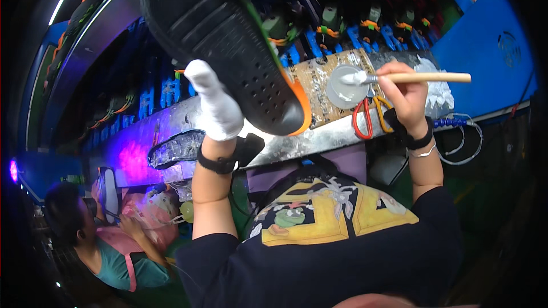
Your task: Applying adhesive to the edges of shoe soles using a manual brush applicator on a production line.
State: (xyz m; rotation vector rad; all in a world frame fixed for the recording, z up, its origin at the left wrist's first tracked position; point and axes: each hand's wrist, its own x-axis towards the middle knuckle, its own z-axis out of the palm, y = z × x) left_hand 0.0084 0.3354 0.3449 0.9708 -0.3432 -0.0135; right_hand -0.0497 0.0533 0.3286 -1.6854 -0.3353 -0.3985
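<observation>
My left hand (216, 105), in a white glove, grips a large black shoe (240, 63), its perforated underside facing me and orange and green showing at the rim. The thumb lies along the near edge; the other fingers are hidden behind. My right hand (404, 92) is bare and closed around the wooden handle of a brush (445, 77). White-coated bristles rest over a round grey dish (338, 98) on a piece of cardboard (315, 94). Red-handled scissors (357, 121) and a yellow-orange handle (383, 115) lie just below the dish.
A metal bench (291, 149) runs across in front of me, with a dark sole-shaped piece (174, 149) at its left. Crumpled white material (439, 88) lies right of my hand. Behind stand racks of shoes (331, 23). At lower left a co-worker (114, 245) handles a sole (107, 191).
</observation>
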